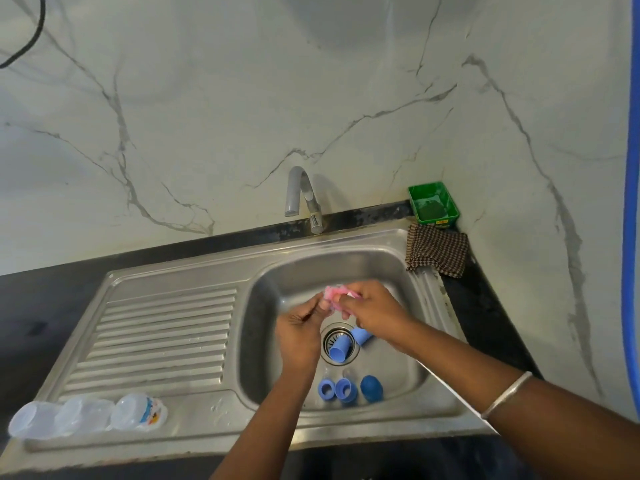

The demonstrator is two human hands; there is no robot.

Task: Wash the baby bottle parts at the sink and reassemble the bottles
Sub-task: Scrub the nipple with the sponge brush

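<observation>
Both your hands are over the basin of the steel sink [346, 237], meeting above the drain strainer [341, 344].

Right hand [372, 311]: fingers curled around a pink scrubber [334, 299], soft-looking, partly blurred. Silver bangle [506, 395] on that forearm.

Left hand [299, 332]: fingers bent inward toward the pink scrubber, tips touching it. Whether a bottle part sits inside that grip, cannot tell; blur and fingers hide it.

In the basin:
- Two light blue caps lying on their sides, one [339, 349] across the drain strainer, the other [362, 336] just beside it, partly under your right wrist.
- Two blue collar rings [326, 389] and [346, 390] side by side near the front wall of the basin, touching or nearly so.
- A darker blue domed piece [371, 388] just right of the rings.

On the drainboard, front left: three clear bottle bodies lying in a row, [29, 419], [85, 414], and [140, 411]; the last has a printed picture.

Tap [303, 195] behind the basin, no water visible. Green tub [433, 202] in the back corner, checked cloth [437, 254] in front of it.
</observation>
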